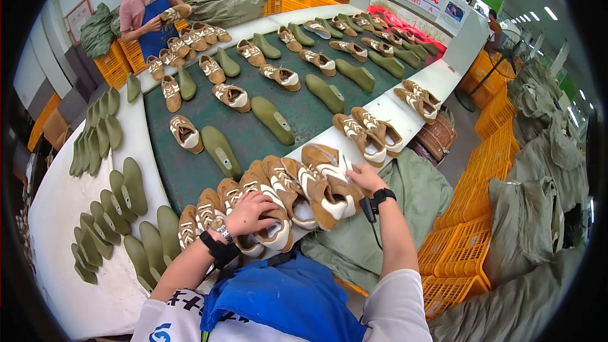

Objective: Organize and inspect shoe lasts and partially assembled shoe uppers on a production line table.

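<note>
A row of tan sneakers with white stripes and laces stands along the near white edge of the work surface. My left hand is on top of this row, its bent fingers gripping a sneaker at its opening. At the row's right end, my right hand grips the side of a tilted sneaker, its fingers partly hidden behind the shoe. Another sneaker leans up just beside it. Both wrists carry black straps.
Green shoe lasts and sneakers cover the green belt. More lasts stand on the white ledge at left. Sneaker pairs sit on the right edge. Orange crates and grey-green sacks line the right. Across, a person holds a sneaker.
</note>
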